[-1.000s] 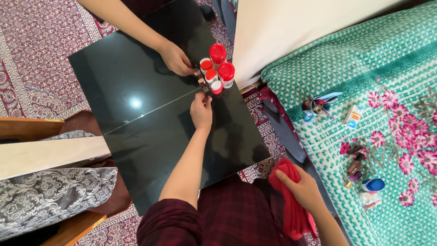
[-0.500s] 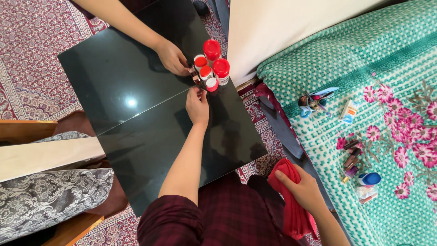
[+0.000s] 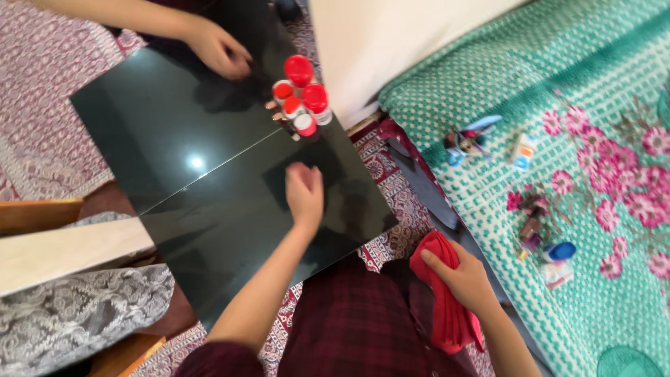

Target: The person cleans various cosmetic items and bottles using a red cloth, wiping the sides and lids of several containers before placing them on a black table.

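Other person's hand [image 3: 218, 47]: rests on the glossy black rectangular surface [image 3: 174, 126], far left corner.
Our left hand [image 3: 305, 193]: over the surface, blurred; it looks loosely curled and empty, though we cannot tell for sure.
Red-capped white bottles [image 3: 300, 91]: clustered upright at the surface's far edge, apart from our left hand.
Our right hand [image 3: 464, 279]: closed around a crumpled red cloth [image 3: 447, 307] near the green floral bedspread [image 3: 586, 174].

- Capped containers [image 3: 299, 94] stand clustered on the table [image 3: 174, 132], at its far right edge.
- Bed [image 3: 558, 91] lies right of the table.
- Small bottles [image 3: 537, 234] lie on the bed.
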